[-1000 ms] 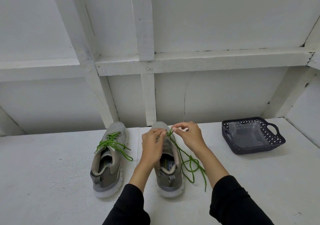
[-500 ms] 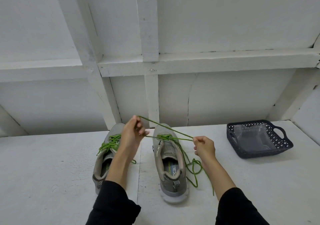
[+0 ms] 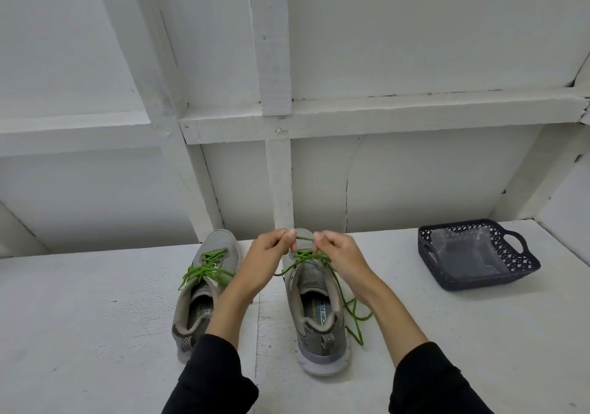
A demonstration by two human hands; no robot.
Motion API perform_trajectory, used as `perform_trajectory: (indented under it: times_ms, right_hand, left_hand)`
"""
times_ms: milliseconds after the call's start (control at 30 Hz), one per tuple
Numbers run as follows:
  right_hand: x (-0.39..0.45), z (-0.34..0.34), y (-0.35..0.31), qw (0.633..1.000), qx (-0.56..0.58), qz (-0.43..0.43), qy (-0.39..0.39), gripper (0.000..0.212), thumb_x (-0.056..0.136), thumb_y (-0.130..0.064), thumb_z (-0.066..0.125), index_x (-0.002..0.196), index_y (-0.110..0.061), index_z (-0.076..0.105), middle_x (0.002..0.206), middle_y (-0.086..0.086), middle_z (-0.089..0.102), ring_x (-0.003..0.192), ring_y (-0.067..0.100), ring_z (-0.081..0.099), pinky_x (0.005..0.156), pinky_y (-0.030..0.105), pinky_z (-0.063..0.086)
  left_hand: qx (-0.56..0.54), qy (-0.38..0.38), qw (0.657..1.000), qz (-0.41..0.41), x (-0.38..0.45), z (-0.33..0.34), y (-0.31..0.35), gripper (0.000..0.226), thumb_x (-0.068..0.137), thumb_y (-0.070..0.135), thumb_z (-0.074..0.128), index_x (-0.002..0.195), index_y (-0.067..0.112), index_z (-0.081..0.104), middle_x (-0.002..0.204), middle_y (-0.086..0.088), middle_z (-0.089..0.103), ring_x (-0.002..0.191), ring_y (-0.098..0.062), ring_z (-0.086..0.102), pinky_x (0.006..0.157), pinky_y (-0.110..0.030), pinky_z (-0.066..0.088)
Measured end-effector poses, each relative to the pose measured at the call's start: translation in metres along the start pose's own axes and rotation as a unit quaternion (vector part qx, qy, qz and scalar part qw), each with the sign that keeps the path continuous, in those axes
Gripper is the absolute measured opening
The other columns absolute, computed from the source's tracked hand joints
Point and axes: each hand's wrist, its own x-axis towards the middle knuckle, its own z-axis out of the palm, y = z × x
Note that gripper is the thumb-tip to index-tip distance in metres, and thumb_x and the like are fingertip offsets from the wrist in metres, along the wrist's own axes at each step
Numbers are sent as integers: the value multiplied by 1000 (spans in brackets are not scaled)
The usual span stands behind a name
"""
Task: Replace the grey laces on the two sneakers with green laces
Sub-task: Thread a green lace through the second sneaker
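Observation:
Two grey sneakers stand side by side on the white surface, toes pointing away from me. The left sneaker carries a tied green lace. Over the toe end of the right sneaker, my left hand and my right hand each pinch a strand of its green lace, fingertips close together. The lace's loose tail loops on the surface to the right of that shoe. No grey laces are visible.
A dark blue perforated basket with a clear plastic bag inside sits at the right. A white wall with wooden framing rises directly behind the shoes. The white surface stretches to the left and towards me.
Half a second ago my hands were spread wide apart, pulling the lace taut. They have come back together over the toe end of the right sneaker, each pinching the lace.

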Motion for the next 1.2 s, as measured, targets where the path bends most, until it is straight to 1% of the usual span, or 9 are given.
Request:
perform_trajectory:
  times_ms: [133, 233, 300, 367, 467, 633, 800, 967, 1200]
  right_hand:
    - [-3, -22, -17, 888, 460, 17, 14, 35, 100, -23, 40, 67, -14, 47, 85, 7, 68, 88, 21, 66, 93, 35, 46]
    - [1, -32, -22, 833, 548, 37, 62, 36, 102, -24, 38, 67, -15, 43, 56, 0, 47, 48, 14, 50, 55, 26, 52]
    - [-1, -38, -22, 906, 409, 36, 104, 34, 101, -32, 43, 70, -17, 39, 53, -4, 31, 42, 8, 26, 39, 19, 27]
    - [-5, -42, -12, 987, 116, 7, 111, 30, 94, -44, 54, 77, -19, 50, 62, -6, 47, 50, 9, 38, 47, 20, 30]
    - [-9, -42, 6, 983, -183, -24, 14, 14, 84, -47, 66, 86, -35, 71, 84, -20, 67, 73, -2, 54, 70, 22, 44]
    - [-11, -47, 18, 987, -126, 4, 102, 31, 95, -37, 55, 69, -21, 61, 49, -10, 37, 49, 7, 31, 54, 27, 27]
    - [-15, -65, 37, 906, -388, 23, 167, 33, 97, -48, 42, 76, -28, 58, 61, -9, 56, 64, 12, 53, 57, 27, 34]
    - [-17, -63, 53, 832, -529, 13, 166, 29, 97, -48, 42, 96, -29, 65, 85, -8, 65, 84, 12, 52, 60, 27, 36]
    - [-9, -47, 56, 885, -456, 19, 92, 25, 97, -27, 50, 120, -26, 61, 117, -8, 61, 116, 16, 43, 93, 34, 31]
  left_hand:
    - [-219, 22, 972, -78, 2, -9, -4, 35, 95, 40, 51, 69, 17, 46, 53, 13, 26, 47, -5, 20, 45, -17, 17]
    - [-390, 72, 910, -122, 6, -16, -13, 33, 96, 37, 47, 70, 16, 43, 53, 10, 25, 43, -3, 22, 40, -16, 17]
    - [-448, 97, 878, -135, 8, -21, -16, 35, 101, 34, 39, 71, 16, 42, 51, 10, 26, 39, -2, 24, 37, -15, 17]
    - [-454, 122, 871, -143, 9, -25, -18, 36, 102, 34, 37, 71, 17, 41, 49, 11, 28, 37, -1, 24, 36, -15, 16]
    - [-415, 141, 887, -146, 6, -24, -21, 34, 102, 34, 39, 73, 17, 44, 51, 11, 29, 38, -2, 24, 35, -15, 16]
    - [-282, 104, 945, -131, -3, -24, -25, 29, 104, 25, 37, 84, 15, 56, 62, 12, 42, 52, -3, 30, 43, -15, 22]
    - [123, -39, 985, -116, -6, -33, -43, 37, 101, 1, 36, 89, 22, 63, 78, 8, 59, 65, -10, 41, 55, -17, 34]
    - [132, 29, 978, -162, -4, -27, -49, 25, 95, -2, 48, 84, 11, 66, 79, -7, 68, 68, -11, 54, 57, -19, 47]
    - [94, 128, 984, -76, -4, -10, -34, 16, 86, 19, 72, 71, 22, 69, 68, 2, 68, 63, -10, 60, 62, -30, 55]
